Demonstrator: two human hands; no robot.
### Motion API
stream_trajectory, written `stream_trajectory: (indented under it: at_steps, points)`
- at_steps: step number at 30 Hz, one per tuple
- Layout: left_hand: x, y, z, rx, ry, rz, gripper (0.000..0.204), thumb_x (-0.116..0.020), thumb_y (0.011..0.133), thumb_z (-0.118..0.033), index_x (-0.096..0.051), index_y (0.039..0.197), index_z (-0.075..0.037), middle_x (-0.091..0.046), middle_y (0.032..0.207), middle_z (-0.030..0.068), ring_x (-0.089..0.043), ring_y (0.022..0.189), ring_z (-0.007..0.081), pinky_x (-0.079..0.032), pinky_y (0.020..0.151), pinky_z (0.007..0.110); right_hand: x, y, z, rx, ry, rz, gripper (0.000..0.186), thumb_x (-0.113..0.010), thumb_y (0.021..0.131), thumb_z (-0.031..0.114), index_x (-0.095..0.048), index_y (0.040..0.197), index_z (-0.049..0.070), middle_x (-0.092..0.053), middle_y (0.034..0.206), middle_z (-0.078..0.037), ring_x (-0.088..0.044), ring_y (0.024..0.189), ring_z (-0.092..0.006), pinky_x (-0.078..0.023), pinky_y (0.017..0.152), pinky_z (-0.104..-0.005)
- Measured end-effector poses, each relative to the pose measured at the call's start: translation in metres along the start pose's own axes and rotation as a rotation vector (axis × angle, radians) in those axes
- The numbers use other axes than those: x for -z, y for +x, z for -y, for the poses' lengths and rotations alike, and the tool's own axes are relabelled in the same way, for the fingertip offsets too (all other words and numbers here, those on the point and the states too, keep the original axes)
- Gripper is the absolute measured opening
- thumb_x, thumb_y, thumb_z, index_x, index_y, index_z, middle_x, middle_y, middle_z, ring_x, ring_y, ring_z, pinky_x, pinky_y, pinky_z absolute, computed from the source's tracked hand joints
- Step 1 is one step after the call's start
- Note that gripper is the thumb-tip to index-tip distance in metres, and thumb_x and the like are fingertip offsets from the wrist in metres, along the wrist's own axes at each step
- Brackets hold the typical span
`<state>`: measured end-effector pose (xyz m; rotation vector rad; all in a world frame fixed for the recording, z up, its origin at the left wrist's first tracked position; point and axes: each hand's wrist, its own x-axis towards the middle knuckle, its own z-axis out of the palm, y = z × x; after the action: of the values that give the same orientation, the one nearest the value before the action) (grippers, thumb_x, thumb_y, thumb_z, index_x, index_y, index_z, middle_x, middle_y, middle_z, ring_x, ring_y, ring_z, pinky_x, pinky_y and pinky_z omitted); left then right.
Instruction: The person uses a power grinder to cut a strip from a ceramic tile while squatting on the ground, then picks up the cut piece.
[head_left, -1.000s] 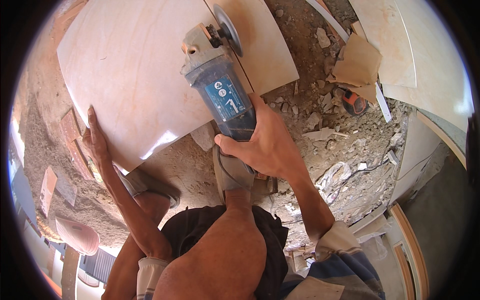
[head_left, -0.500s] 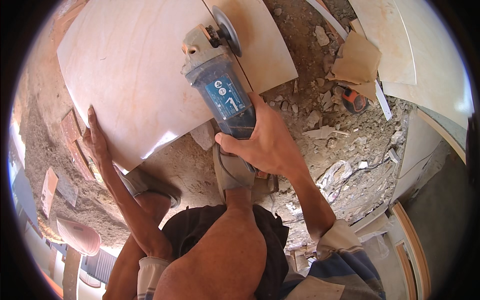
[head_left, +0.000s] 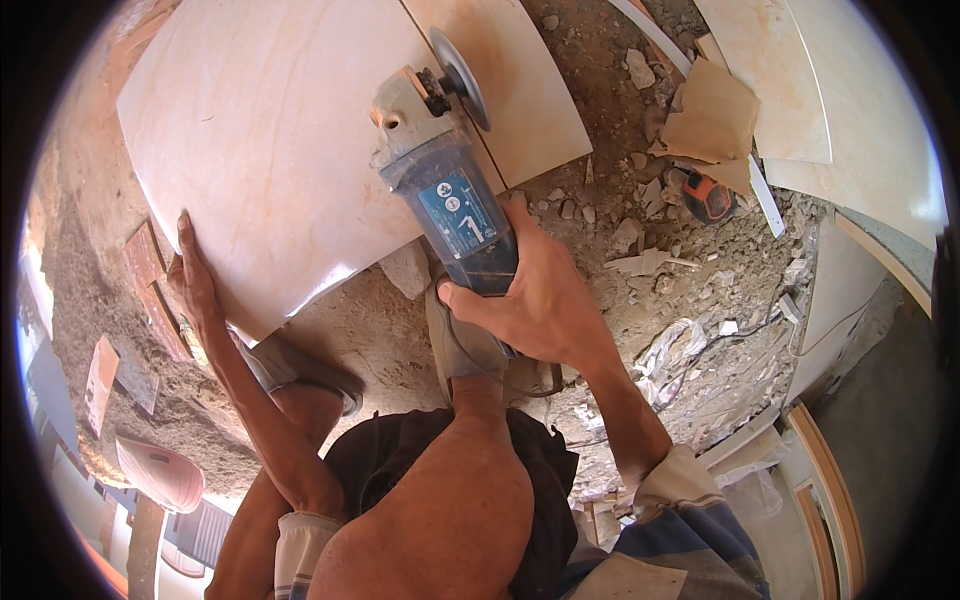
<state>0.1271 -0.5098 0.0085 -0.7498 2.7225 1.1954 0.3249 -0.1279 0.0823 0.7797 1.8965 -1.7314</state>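
My right hand is wrapped around the rear body of a blue-grey angle grinder. Its thin cutting disc stands on edge at the dark cut line in a large glossy cream tile. Whether the disc touches the tile or spins, I cannot tell. At the tile's left near edge, my left hand grips the rim, one digit stretched along it and the other fingers partly hidden. A narrower tile piece lies right of the line.
A stone sits by the tile's near edge, close to my foot. Rubble, brown cardboard, an orange-black tape measure and a cable lie to the right. More cream tiles are at far right; broken tile pieces lie left.
The grinder and my right hand have shifted slightly toward me and to the right, along the cut line. My left hand has stayed at the tile's edge.
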Motion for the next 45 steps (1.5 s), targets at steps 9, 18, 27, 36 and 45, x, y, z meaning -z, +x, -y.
stream_trajectory:
  at_steps: [9, 18, 27, 36, 45]
  points:
    - [-0.003, 0.000, 0.000, -0.026, -0.010, -0.010, 0.074, -0.072, 0.094, -0.065, -0.077, 0.118, 0.004, -0.078, 0.103, 0.0122, -0.069, 0.092, 0.0174, -0.055, 0.085, 0.032, 0.001, 0.001, -0.001, 0.007, -0.034, -0.007, 0.066, -0.086, 0.080, 0.034, -0.059, 0.128, -0.003, -0.073, 0.105, -0.020, -0.073, 0.096, -0.0313, -0.056, 0.091, -0.0432]
    - [-0.002, 0.003, 0.002, -0.020, 0.025, 0.011, 0.077, -0.071, 0.095, -0.066, -0.074, 0.128, 0.003, -0.076, 0.112, 0.0159, -0.069, 0.102, 0.0218, -0.054, 0.093, 0.036, -0.003, -0.006, -0.008, 0.051, -0.006, -0.035, 0.062, -0.085, 0.081, 0.030, -0.055, 0.124, -0.004, -0.073, 0.099, -0.025, -0.076, 0.088, -0.0374, -0.058, 0.082, -0.0440]
    - [0.007, 0.009, 0.006, 0.041, 0.057, 0.049, 0.084, -0.070, 0.094, -0.067, -0.068, 0.136, 0.006, -0.073, 0.123, 0.0207, -0.067, 0.113, 0.0277, -0.053, 0.101, 0.041, -0.004, -0.014, -0.010, 0.007, 0.023, -0.010, 0.062, -0.085, 0.080, 0.030, -0.056, 0.123, -0.003, -0.073, 0.099, -0.025, -0.075, 0.092, -0.0373, -0.057, 0.082, -0.0437]
    - [-0.001, 0.010, 0.010, -0.069, 0.073, -0.058, 0.077, -0.073, 0.088, -0.074, -0.078, 0.089, 0.003, -0.064, 0.067, 0.0049, -0.056, 0.061, 0.0137, -0.049, 0.063, 0.033, -0.005, -0.009, -0.012, 0.093, -0.011, -0.055, 0.064, -0.085, 0.081, 0.030, -0.056, 0.126, -0.003, -0.072, 0.101, -0.025, -0.073, 0.091, -0.0393, -0.057, 0.082, -0.0442]
    - [0.006, 0.012, 0.008, 0.077, 0.079, 0.023, 0.086, -0.070, 0.093, -0.069, -0.069, 0.134, 0.006, -0.073, 0.123, 0.0221, -0.067, 0.114, 0.0297, -0.053, 0.103, 0.044, -0.005, -0.034, -0.026, 0.088, 0.053, -0.035, 0.064, -0.085, 0.082, 0.030, -0.055, 0.127, -0.004, -0.074, 0.096, -0.025, -0.075, 0.086, -0.0389, -0.057, 0.081, -0.0442]
